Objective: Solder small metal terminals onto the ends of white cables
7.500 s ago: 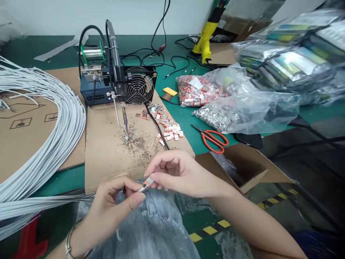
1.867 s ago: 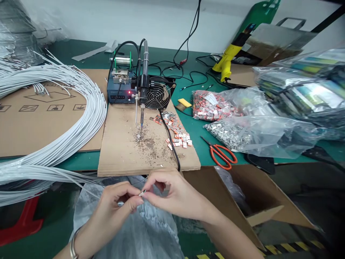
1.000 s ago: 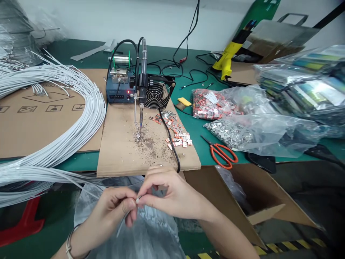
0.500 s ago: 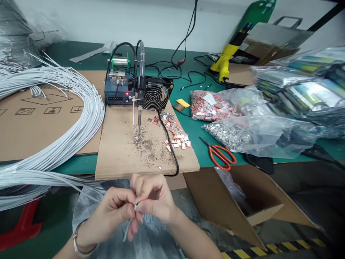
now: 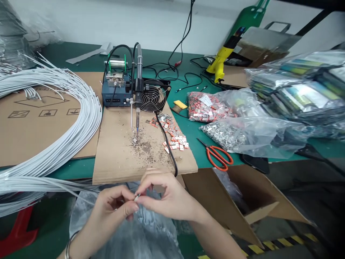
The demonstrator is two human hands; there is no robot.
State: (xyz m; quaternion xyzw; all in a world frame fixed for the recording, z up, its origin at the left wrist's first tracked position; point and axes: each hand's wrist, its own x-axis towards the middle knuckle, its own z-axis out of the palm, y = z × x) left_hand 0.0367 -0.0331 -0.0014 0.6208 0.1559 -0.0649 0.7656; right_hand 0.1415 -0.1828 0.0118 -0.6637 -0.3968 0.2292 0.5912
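Observation:
Just beyond my lap, both hands meet in front of the cardboard sheet's near edge. My left hand (image 5: 115, 208) pinches a white cable (image 5: 137, 198) between thumb and forefinger; only its short end with a dark tip shows. Thumb and fingertips of my right hand (image 5: 168, 196) are closed on that same end from the other side. The rest of the cable is hidden behind my fingers. Ahead of the hands, a soldering iron (image 5: 138, 90) is clamped upright, its tip pointing down at the cardboard sheet (image 5: 113, 165).
White cables (image 5: 88, 122) lie bundled on the left. Small orange-and-silver connectors (image 5: 176, 142) lie right of the iron, near a fan (image 5: 153, 99). Further right are orange-handled scissors (image 5: 219, 158), a bag of metal shells (image 5: 223, 135) and a bag of red parts (image 5: 207, 106). An open carton (image 5: 231, 205) stands below.
My right wrist has swung outward to the right, and its fingers have straightened somewhat. The cable length that hung below my hands is out of sight. The view has shifted slightly.

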